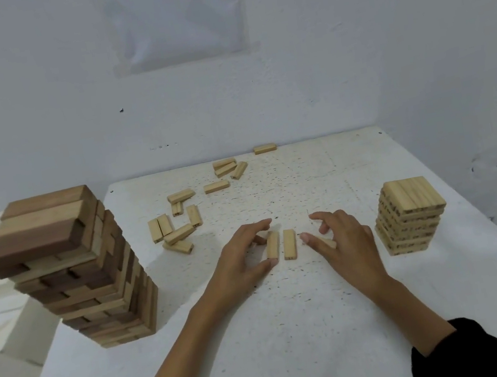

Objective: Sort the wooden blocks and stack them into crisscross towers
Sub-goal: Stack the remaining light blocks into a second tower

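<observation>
Pinching a small block [273, 243] in left hand [242, 256]; covering a half-hidden block [329, 243] with right hand [347, 237], grip unclear. Risks toppling tall tower [88, 266] at nine o'clock by elbow swing.

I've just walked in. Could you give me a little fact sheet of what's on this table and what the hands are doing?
surface: white speckled table
left side: tall tower of bigger blocks, pale and dark brown, crisscrossed
right side: short tower of small pale blocks
far middle: loose blocks scattered flat
between hands: middle block lying untouched
left hand: pinches the left block by its ends
right hand: fingers curled over a third block, mostly hidden
</observation>
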`<action>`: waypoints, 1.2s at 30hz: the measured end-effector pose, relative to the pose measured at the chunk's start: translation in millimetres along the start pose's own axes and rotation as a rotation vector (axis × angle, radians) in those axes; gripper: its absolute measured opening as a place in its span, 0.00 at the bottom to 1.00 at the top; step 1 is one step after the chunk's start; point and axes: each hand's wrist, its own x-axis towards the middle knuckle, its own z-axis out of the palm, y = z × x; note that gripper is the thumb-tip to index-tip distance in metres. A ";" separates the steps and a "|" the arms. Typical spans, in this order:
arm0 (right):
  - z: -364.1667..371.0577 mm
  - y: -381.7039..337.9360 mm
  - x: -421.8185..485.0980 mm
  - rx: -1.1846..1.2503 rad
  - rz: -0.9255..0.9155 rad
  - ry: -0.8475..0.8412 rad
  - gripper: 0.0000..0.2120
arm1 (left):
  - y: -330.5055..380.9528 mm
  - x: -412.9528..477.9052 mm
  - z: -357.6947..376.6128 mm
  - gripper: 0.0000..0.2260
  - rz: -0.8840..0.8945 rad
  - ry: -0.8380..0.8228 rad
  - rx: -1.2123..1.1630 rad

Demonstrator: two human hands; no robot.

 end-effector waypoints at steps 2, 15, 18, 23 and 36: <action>-4.2 1.8 -7.4 -0.024 0.013 -0.025 0.20 | 1.7 -0.2 0.6 0.26 0.012 -0.012 -0.010; -5.9 -1.2 -24.8 0.064 -0.089 -0.143 0.16 | 8.8 1.6 14.5 0.17 0.020 0.051 -0.052; -5.7 1.0 -23.3 0.093 -0.101 -0.024 0.20 | 13.4 0.4 22.1 0.15 -0.083 0.183 0.078; -5.6 11.6 -12.7 0.062 -0.025 0.045 0.25 | 29.7 -1.1 42.1 0.37 -0.210 0.161 0.461; -5.4 9.6 -17.7 0.148 -0.023 0.004 0.18 | 24.7 6.4 26.4 0.29 -0.039 -0.088 0.173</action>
